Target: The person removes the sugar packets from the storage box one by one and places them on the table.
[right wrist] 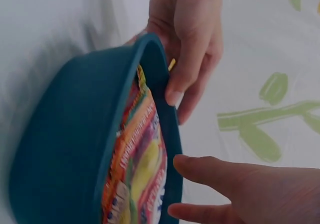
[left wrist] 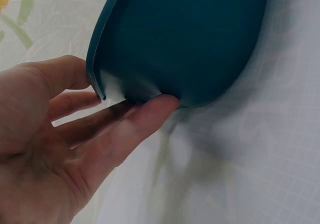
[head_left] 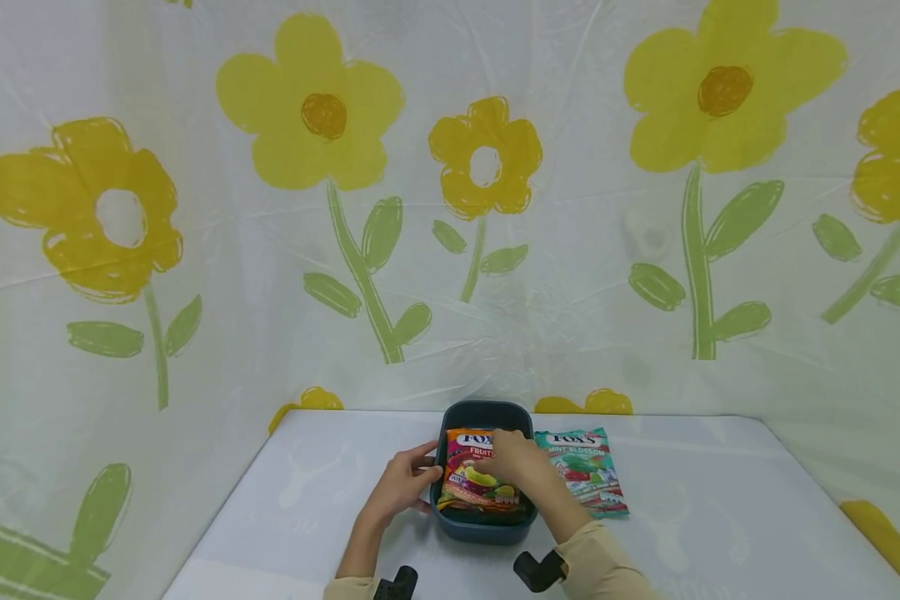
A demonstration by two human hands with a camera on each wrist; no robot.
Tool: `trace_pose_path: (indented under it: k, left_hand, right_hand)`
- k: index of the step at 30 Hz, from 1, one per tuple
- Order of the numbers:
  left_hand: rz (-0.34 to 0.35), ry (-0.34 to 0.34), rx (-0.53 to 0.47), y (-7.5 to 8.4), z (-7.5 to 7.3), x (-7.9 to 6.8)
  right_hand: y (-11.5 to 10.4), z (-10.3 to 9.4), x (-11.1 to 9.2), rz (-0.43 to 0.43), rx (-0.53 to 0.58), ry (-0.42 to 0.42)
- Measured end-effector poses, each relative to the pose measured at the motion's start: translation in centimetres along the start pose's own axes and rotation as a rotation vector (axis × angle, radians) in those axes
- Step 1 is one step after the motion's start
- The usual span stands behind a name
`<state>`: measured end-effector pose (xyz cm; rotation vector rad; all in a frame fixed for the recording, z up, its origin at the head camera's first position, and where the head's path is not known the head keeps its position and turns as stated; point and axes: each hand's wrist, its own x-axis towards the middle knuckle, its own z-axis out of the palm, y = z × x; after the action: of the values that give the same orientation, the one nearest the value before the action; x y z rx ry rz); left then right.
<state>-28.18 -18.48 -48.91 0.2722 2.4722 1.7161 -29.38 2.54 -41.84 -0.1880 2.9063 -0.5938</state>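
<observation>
A dark teal plastic container (head_left: 484, 533) stands on the table with an orange-red Fox's fruits candy bag (head_left: 465, 483) lying inside it. At the container's left side, my left hand (head_left: 399, 485) holds the rim; in the left wrist view its lower finger (left wrist: 155, 111) lies along the outer wall. Over the bag is my right hand (head_left: 521, 460), hiding part of the label. Seen from the right wrist, its extended fingers (right wrist: 200, 169) reach to the container's rim, spread apart and pinching nothing. Just right of the container lies a green Fox's mint blossom bag (head_left: 588, 479).
The white table (head_left: 690, 500) extends to both sides. Behind it hangs a pale curtain (head_left: 570, 317) printed with yellow flowers, close to the table's back edge. A dark wrist device (head_left: 538, 572) sits at each sleeve.
</observation>
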Motion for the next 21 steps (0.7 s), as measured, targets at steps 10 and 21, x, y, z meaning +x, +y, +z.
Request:
trace_pose_path:
  k: [10, 21]
  left_hand:
    - [-0.014, -0.005, 0.004, -0.4, 0.0, 0.3]
    - [-0.019, 0.002, 0.012, -0.4, -0.1, 0.2]
  right_hand:
    - [-0.1, 2.0, 0.1, 0.051, 0.057, 0.033]
    - [-0.3, 3.6, 0.4, 0.079, 0.034, 0.126]
